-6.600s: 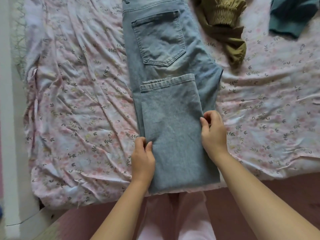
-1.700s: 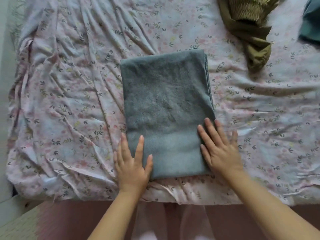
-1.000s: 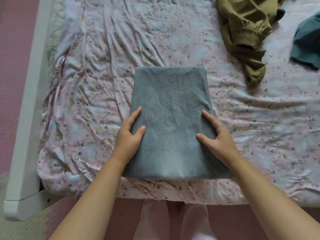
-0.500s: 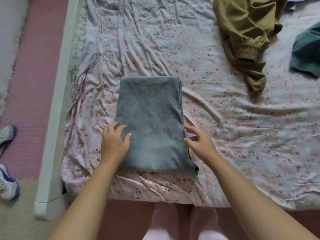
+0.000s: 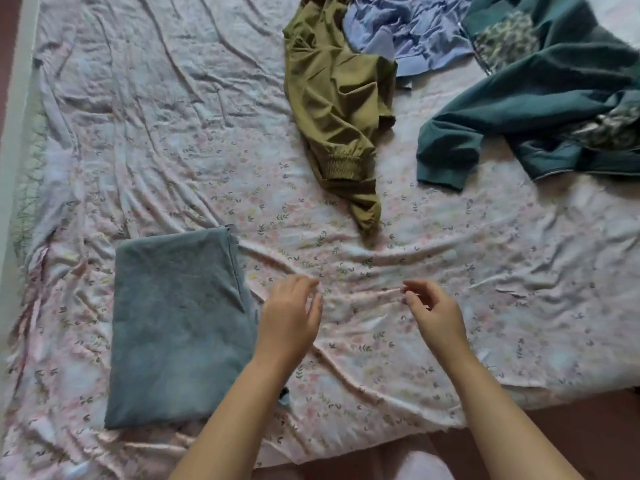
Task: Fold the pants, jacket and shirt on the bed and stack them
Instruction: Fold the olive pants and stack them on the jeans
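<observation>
The folded grey-blue jeans (image 5: 176, 327) lie as a flat rectangle at the front left of the bed. My left hand (image 5: 291, 317) hovers just right of them, fingers loosely curled, holding nothing. My right hand (image 5: 434, 313) hangs over the bare sheet further right, also relaxed and empty. A crumpled olive garment (image 5: 341, 109) lies beyond the hands. A rumpled light-blue shirt (image 5: 405, 32) sits at the back, and a dark teal jacket (image 5: 540, 95) sprawls at the back right.
The bed carries a wrinkled pink floral sheet (image 5: 173, 140). A white bed frame (image 5: 10, 140) runs down the left side. Pink floor (image 5: 588, 431) shows at the front right, past the mattress edge.
Both hands have let go of the folded jeans and moved right over the sheet. The jeans now rest at the front left, and the view has shifted right, showing the shirt and jacket.
</observation>
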A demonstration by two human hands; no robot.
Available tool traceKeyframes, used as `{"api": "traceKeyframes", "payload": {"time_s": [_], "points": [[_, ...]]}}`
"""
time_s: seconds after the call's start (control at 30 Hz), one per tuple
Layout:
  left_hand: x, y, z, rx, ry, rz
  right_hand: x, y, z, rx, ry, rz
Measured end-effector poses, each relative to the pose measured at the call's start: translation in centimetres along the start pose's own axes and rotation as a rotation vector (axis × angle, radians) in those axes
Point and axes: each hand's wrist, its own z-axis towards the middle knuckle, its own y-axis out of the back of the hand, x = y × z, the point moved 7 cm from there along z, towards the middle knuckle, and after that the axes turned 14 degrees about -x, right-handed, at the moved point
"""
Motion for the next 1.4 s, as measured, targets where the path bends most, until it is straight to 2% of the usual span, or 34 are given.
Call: {"api": "traceKeyframes", "payload": {"time_s": [0.1,0.23,0.4,0.5,0.6,0.73,0.9,1.0,1.2,1.4], "points": [[-3.7,-4.2,2.8,-0.009,0.016,-0.033,-0.6,4.2,5.1,-0.061,-0.007,0.018],[-5.7,-8.8,7.3,-0.068,0.077,-0.036,0.0,6.1,12.0,-0.031,0.052,-0.016],[-3.7,-10.8,15.0,-0.178,0.182,0.055,2.5,2.0,17.6,0.069,0.139,-0.003],[-2.4,-11.9,18.8,-0.141,0.234,0.120,3.4,-1.1,19.4,0.105,0.170,0.029],[-1.7,-13.4,21.0,-0.058,0.186,0.272,3.1,-3.2,20.0,0.123,0.169,0.064],[-0.8,-13.3,23.2,-0.145,0.095,0.259,2.3,-4.1,19.7,0.126,0.165,0.085],[-3.9,-10.5,22.9,-0.191,-0.122,0.087,3.3,-3.4,18.3,0.128,0.215,0.069],[-7.6,-6.5,20.2,-0.277,-0.211,-0.069,5.5,-2.6,16.6,0.092,0.287,0.059],[-15.0,2.0,14.9,-0.284,-0.234,-0.338,12.7,0.9,9.7,-0.029,0.464,0.157],[-22.7,12.4,12.1,-0.273,-0.254,-0.482,20.2,7.2,2.4,-0.158,0.481,0.331]]}}
